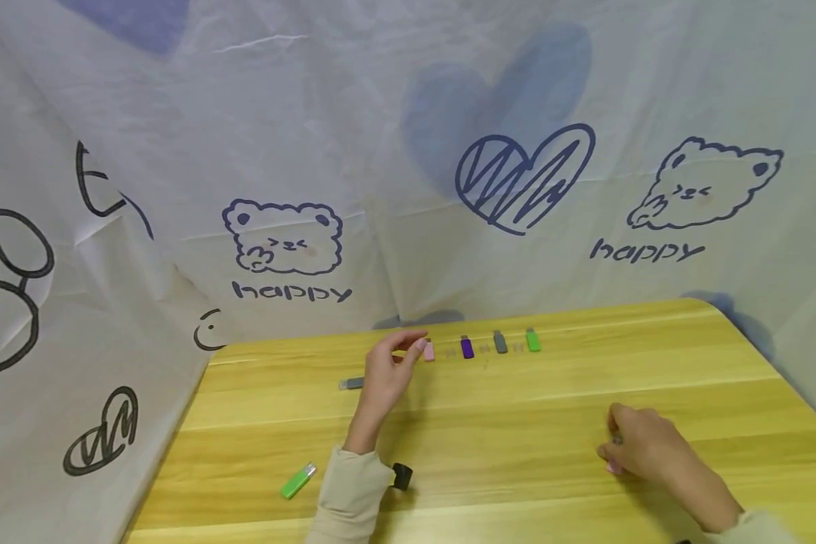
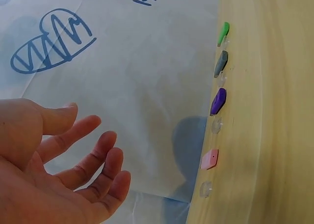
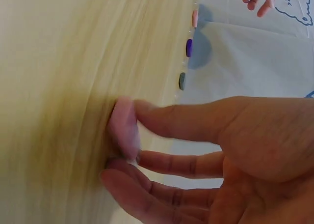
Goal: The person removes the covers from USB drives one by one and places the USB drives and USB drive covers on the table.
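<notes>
My right hand (image 1: 653, 442) is low over the right part of the table. It pinches a pink USB stick (image 3: 126, 128) between thumb and fingertips, close to the wood; most of the stick is hidden in the head view. Over the back of the table, my left hand (image 1: 386, 370) holds nothing, its fingers loosely bent and apart. Near its fingertips in the head view lies another pink USB stick (image 1: 429, 351). This one starts a row running right: a purple stick (image 1: 467, 347), a grey stick (image 1: 499, 342) and a green stick (image 1: 533, 341).
Small clear plastic pieces (image 2: 217, 125) sit between the sticks in the row. A second grey stick (image 1: 350, 384) lies partly behind my left hand. Another green stick (image 1: 298, 481) is at the front left. A printed white cloth (image 1: 394, 249) hangs behind the wooden table (image 1: 489, 453).
</notes>
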Demonstrator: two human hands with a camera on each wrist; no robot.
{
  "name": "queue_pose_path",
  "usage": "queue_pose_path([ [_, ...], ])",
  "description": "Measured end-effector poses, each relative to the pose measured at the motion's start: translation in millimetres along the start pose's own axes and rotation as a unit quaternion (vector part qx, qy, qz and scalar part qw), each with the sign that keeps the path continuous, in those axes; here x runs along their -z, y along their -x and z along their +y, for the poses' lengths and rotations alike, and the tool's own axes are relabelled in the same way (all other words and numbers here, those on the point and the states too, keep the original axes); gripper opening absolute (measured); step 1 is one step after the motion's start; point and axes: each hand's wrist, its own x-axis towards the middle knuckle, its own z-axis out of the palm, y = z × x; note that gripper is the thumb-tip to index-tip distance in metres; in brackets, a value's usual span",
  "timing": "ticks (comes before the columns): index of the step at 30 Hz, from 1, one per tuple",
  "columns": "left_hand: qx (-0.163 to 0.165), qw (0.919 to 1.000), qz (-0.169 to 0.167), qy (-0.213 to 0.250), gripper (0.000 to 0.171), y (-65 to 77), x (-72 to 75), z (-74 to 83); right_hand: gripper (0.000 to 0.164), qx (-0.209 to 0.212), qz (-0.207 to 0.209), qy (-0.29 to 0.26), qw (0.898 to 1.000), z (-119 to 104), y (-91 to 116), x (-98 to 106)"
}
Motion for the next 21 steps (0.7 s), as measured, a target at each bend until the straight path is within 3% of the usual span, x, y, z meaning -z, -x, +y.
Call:
queue_pose_path([
  [12,-0.013,0.9995,0.015,0.026,0.019,0.5,4.8,-1.1,0.016,-0.031,-0.003,-0.051,0.998,-4,0,-4],
  [21,-0.006,0.9996,-0.013,0.023,0.02,0.4,6.5,1.1,0.016,0.018,0.046,-0.036,0.998,-11,-8,10],
])
